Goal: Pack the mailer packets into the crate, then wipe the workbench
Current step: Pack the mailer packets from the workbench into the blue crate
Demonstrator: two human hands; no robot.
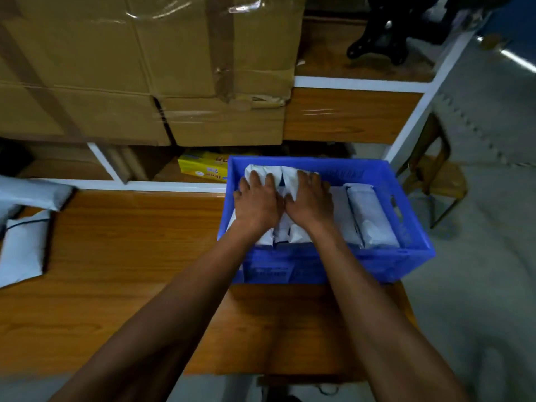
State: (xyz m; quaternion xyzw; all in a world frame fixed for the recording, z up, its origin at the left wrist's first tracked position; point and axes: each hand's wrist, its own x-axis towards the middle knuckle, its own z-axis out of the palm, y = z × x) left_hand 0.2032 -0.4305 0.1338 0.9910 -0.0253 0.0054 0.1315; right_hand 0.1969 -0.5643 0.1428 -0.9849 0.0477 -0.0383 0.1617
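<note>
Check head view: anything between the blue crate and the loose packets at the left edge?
Head view: only bare wooden workbench lies between the blue crate and the loose packets. Both hands are in the crate.

Both forearms bare, no sleeves or jewellery.

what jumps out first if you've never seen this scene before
The bright blue crate at the right end of the wooden workbench, with the left hand and right hand pressing flat on white mailer packets inside it. Behind it, taped cardboard boxes fill the upper left.
</note>
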